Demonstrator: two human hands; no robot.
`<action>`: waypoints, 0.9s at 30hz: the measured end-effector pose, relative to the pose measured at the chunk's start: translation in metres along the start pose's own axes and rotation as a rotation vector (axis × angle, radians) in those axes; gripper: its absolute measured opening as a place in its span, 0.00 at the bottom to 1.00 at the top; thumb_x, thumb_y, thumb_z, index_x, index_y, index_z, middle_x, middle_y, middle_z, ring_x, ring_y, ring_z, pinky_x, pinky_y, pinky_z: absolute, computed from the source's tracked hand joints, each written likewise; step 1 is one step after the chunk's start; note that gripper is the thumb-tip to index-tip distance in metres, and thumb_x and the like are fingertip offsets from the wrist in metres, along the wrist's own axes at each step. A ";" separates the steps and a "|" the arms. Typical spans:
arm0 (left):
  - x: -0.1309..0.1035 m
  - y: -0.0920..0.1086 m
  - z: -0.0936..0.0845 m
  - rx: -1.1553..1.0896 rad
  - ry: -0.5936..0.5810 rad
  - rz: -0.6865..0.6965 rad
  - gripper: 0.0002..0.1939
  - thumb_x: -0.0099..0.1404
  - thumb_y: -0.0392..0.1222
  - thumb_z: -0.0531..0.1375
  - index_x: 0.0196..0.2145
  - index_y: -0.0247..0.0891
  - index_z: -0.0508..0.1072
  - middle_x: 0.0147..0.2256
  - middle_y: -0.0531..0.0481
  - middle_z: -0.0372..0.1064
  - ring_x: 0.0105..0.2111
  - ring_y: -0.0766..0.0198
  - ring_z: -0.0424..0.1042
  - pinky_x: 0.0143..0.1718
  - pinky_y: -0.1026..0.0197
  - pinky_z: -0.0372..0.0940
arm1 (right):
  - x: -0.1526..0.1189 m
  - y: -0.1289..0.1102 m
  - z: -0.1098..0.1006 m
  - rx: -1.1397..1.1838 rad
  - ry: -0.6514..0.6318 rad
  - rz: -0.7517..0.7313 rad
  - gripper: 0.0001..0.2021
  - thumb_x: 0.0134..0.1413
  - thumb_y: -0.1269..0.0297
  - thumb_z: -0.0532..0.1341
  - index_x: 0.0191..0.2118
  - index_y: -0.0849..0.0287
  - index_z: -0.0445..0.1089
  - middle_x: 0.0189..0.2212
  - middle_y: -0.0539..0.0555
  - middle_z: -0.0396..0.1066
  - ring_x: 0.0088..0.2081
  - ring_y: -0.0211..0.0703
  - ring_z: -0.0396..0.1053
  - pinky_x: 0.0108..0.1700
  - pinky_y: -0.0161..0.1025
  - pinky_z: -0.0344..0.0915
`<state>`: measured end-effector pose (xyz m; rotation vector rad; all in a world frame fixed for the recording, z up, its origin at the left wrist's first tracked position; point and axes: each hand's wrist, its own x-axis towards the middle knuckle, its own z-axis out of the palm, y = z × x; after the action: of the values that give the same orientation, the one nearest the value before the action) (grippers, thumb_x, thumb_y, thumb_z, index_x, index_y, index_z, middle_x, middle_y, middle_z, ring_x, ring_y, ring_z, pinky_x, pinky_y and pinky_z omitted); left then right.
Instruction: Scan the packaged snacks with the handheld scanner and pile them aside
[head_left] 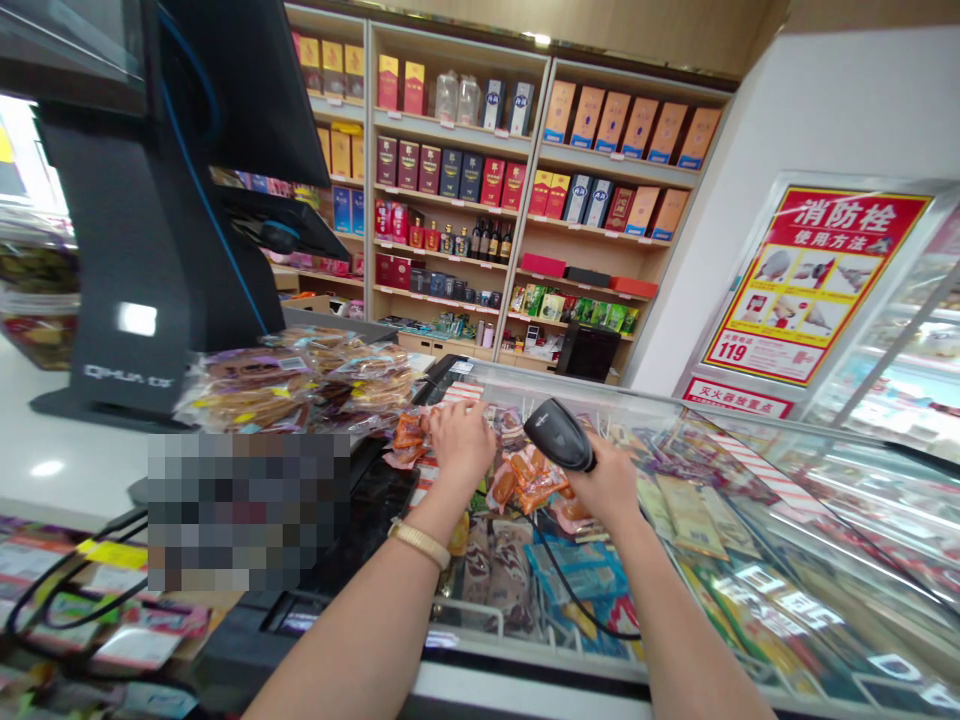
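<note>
My right hand [611, 484] is wrapped round the handle of a black barcode scanner [559, 434], whose head points to the upper left above the glass-topped freezer. A black cable hangs below it. My left hand [461, 440], with a bracelet on the wrist, is over the freezer's left end, its fingers curled down beside small orange-red packets [409, 436]; whatever it may hold is hidden. Between the two hands lie more orange packets [531, 478]. Blue ice-cream wrappers [577, 572] show below them.
A black checkout terminal [142, 260] stands on the white counter [45, 440] at left. Piled bagged snacks [300, 375] lie beside it. Shelves [461, 205] of boxed bottles stand behind, and a red-and-yellow sign [817, 285] hangs on the right wall.
</note>
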<state>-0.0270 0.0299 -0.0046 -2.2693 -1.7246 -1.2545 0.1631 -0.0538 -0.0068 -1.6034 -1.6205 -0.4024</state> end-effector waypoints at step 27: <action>0.020 -0.013 0.011 -0.799 0.176 -0.032 0.08 0.56 0.37 0.63 0.35 0.38 0.73 0.36 0.47 0.74 0.40 0.59 0.74 0.46 0.55 0.67 | 0.001 -0.007 -0.004 -0.034 -0.059 -0.033 0.13 0.44 0.64 0.59 0.38 0.55 0.75 0.34 0.55 0.77 0.37 0.48 0.74 0.35 0.36 0.64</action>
<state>-0.0300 0.0557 -0.0057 -2.3355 -1.3397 -2.3959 0.1583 -0.0572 -0.0019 -1.6292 -1.6951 -0.4046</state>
